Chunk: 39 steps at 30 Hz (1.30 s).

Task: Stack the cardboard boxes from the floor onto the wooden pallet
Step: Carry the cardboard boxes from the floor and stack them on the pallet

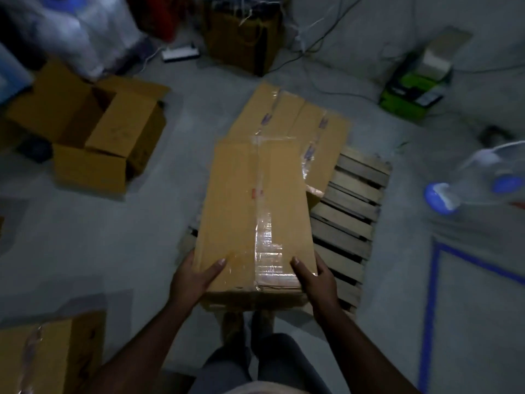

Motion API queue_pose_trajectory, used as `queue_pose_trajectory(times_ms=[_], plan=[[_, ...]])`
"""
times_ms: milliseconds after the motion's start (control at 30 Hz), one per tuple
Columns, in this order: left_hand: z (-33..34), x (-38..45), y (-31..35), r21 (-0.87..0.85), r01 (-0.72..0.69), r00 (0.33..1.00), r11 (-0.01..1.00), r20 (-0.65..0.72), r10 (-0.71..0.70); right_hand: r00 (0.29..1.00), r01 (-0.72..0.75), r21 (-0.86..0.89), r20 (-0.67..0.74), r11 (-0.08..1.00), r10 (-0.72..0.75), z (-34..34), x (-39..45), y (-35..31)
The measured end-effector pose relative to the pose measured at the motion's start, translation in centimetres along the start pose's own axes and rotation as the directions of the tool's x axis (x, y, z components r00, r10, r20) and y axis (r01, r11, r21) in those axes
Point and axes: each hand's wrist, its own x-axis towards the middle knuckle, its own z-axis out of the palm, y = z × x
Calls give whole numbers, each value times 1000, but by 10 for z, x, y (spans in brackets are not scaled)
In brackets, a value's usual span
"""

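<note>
A long taped cardboard box (250,211) is held over the wooden pallet (352,211). My left hand (196,277) grips its near left corner, thumb on top. My right hand (315,277) grips its near right corner, thumb on top as well. Two taped boxes (298,120) lie side by side on the far part of the pallet, partly hidden by the held box. The pallet's right slats are bare. Whether the held box rests on the pallet or hangs above it is unclear.
An open cardboard box (93,132) sits on the floor at left. Another taped box (48,356) lies at the lower left. A fan (468,180) stands at right, a green box (414,86) beyond it. Cables and a brown carton (244,44) lie at the back. Blue tape (431,308) marks the floor.
</note>
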Motion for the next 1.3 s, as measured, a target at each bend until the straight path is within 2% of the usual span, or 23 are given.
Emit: queue_pose_trajectory(times_ms=[167, 333, 467, 600, 667, 767, 833, 900, 1033, 1133, 1300], plan=[[47, -11, 31, 105, -114, 989, 988, 104, 103, 987, -22, 133, -156, 991, 43, -61, -23, 15], [111, -19, 65, 161, -196, 967, 967, 193, 164, 975, -43, 107, -213, 993, 65, -131, -16, 22], [173, -25, 89, 218, -240, 956, 946, 222, 191, 994, -76, 13, -80, 997, 77, -206, -7, 28], [228, -28, 105, 201, -239, 941, 950, 291, 175, 977, -181, -26, 105, 983, 183, -272, 5, 27], [242, -26, 119, 140, -219, 882, 966, 452, 134, 963, -229, 6, 145, 973, 226, -296, 17, 29], [254, -5, 137, 171, -224, 729, 960, 683, 48, 967, -237, 65, 109, 969, 229, -311, 39, 30], [267, 16, 150, 167, -247, 670, 955, 741, 43, 979, -198, 105, 62, 975, 192, -313, 58, 28], [283, 35, 164, 160, -284, 643, 946, 763, 64, 986, -167, 148, 29, 975, 165, -316, 77, 27], [318, 62, 185, 152, -328, 642, 932, 760, 101, 986, -168, 200, 13, 965, 169, -330, 115, 20], [351, 86, 199, 200, -337, 666, 920, 742, 83, 989, -144, 211, 1, 967, 147, -348, 152, 14], [425, 154, 213, 272, -351, 687, 896, 725, 49, 992, -114, 216, -19, 970, 121, -378, 251, 39]])
